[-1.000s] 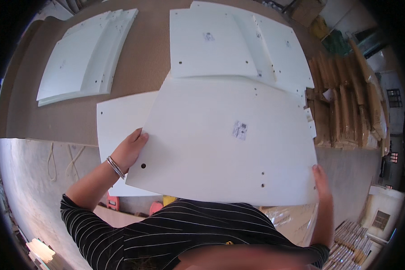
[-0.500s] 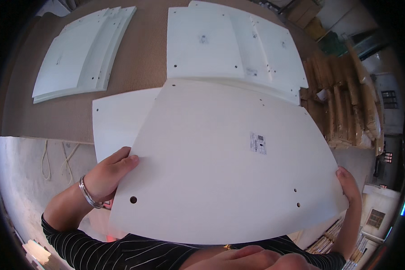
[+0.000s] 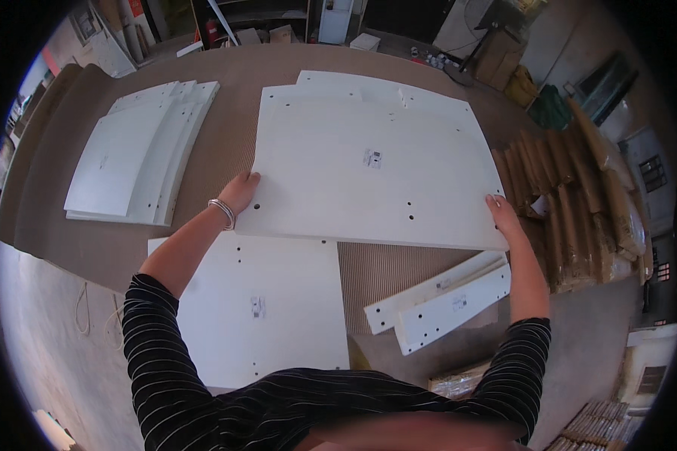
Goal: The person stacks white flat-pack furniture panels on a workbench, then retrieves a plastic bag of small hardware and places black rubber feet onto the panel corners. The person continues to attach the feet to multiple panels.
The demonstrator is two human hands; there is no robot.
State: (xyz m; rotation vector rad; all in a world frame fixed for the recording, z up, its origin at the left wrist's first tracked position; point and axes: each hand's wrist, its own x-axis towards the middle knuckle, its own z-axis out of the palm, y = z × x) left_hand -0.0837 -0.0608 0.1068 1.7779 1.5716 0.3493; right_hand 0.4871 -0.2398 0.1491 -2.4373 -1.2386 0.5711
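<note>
Between my hands is a large white panel (image 3: 331,165) with drilled holes and a printed label. My left hand (image 3: 241,192) grips its left edge near the front corner, thumb on top. At the front right corner my right hand (image 3: 502,213) holds the other edge, its lower fingers hidden beneath. The panel lies over or just above other white panels (image 3: 331,79) whose far edges show behind it; whether it rests on them I cannot tell. Another labelled white panel (image 3: 293,301) lies nearer me, below my left forearm.
On the corrugated cardboard tabletop (image 3: 237,98), a stack of white panels (image 3: 120,158) sits at left. Two narrow white boards (image 3: 455,308) lie at the near right. Brown wrapped packages (image 3: 549,180) are stacked beyond the right edge. Cardboard boxes (image 3: 500,60) stand farther back.
The large panel has moved away from my body and over the far panels, with both hands still on it. My arms are now stretched forward, and the near panel and narrow boards have come into view.
</note>
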